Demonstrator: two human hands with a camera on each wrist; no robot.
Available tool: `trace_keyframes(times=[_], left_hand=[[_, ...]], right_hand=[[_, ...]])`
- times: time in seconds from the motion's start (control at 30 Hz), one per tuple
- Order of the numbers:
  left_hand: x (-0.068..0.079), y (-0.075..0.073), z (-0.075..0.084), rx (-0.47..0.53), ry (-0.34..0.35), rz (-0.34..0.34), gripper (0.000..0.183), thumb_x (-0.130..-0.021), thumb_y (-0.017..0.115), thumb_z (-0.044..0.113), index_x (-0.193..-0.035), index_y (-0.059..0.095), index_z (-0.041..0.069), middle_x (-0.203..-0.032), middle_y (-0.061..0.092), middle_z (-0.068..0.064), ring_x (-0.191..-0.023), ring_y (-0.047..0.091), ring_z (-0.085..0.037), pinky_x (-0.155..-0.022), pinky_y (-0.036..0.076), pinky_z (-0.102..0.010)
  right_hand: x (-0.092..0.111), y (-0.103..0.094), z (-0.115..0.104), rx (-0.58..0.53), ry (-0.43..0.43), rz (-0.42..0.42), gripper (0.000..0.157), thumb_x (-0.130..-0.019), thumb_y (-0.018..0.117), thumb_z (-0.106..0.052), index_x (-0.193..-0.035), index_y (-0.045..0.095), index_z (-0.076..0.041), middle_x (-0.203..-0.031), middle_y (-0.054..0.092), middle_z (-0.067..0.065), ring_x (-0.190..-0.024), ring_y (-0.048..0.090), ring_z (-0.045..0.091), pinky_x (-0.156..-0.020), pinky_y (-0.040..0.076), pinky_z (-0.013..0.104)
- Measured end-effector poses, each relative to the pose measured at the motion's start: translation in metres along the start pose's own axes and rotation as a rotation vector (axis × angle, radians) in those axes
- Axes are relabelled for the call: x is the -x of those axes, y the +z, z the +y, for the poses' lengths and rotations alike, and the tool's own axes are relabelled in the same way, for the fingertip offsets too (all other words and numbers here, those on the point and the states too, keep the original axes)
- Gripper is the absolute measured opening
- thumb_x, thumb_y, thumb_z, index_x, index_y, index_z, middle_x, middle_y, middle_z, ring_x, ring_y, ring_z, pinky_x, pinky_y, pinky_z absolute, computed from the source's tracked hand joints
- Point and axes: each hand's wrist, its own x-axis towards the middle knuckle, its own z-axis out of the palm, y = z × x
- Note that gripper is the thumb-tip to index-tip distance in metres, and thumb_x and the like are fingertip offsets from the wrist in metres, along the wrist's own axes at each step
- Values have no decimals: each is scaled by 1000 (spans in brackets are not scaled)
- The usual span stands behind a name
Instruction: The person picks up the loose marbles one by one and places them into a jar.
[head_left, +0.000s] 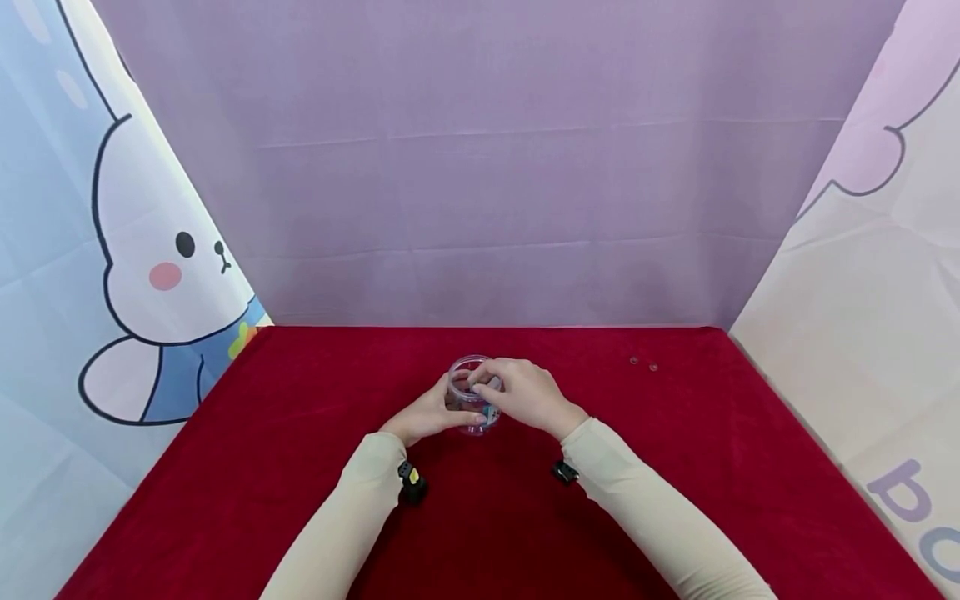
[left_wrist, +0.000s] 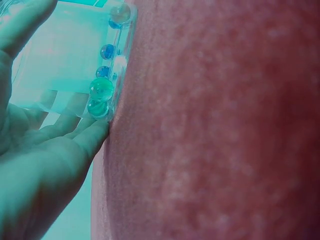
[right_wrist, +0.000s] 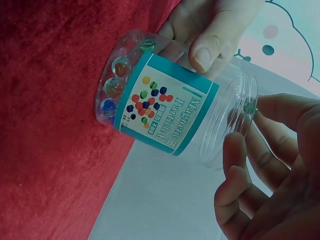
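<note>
A clear plastic jar (right_wrist: 227, 112) with a teal and white label (right_wrist: 167, 102) stands on the red cloth. My left hand (head_left: 426, 414) grips it from the side, thumb across the front. Several glass marbles (right_wrist: 114, 87), blue, green and amber, lie along its bottom; the left wrist view also shows these marbles (left_wrist: 101, 89). At the jar's open mouth is my right hand (head_left: 531, 393), fingertips right at the rim. It pinches a small green marble (right_wrist: 249, 107), partly hidden by the fingertips.
Two small round marbles (head_left: 643, 364) lie apart on the red cloth (head_left: 585, 350) toward the back right. A purple curtain (head_left: 480, 167) hangs behind the table, with printed cloth (head_left: 172, 308) at the left side and another at the right.
</note>
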Motion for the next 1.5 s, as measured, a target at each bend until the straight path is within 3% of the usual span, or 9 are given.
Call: trace_keyframes(times=[0.3,0.67,0.87,1.5], left_hand=[[1,1,1,-3,-7,9,86,-87,81,25,-153,26,22,-138,53,-4,-127,50,-21,-102,45,-43],[-1,-1,-1,-35,-1,15,89,-87,81,29,-154,24,20,-140,51,-5,-130,47,-22,-106,42,-46],[-1,0,0,-36,-10,24,88,-87,81,28,-155,24,21,-141,50,-6,-131,46,-23,-106,41,-48],[0,2,0,-29,-15,49,85,-88,80,25,-154,27,17,-142,49,-8,-132,44,-27,-107,38,-53]], right_hand=[[1,-1,0,-22,16,-34,14,-98,67,-25,-109,75,-22,-103,70,-12,-79,62,2,-65,52,25],[1,-4,5,-53,-6,-1,11,-97,68,-21,-106,75,-21,-98,69,-11,-70,57,8,-59,50,27],[2,-10,6,-44,2,10,14,-98,67,-28,-109,74,-22,-100,67,-10,-61,51,10,-56,47,28],[11,-26,29,4,64,58,17,-98,68,-26,-112,74,-18,-109,69,-5,-72,55,10,-65,50,31]])
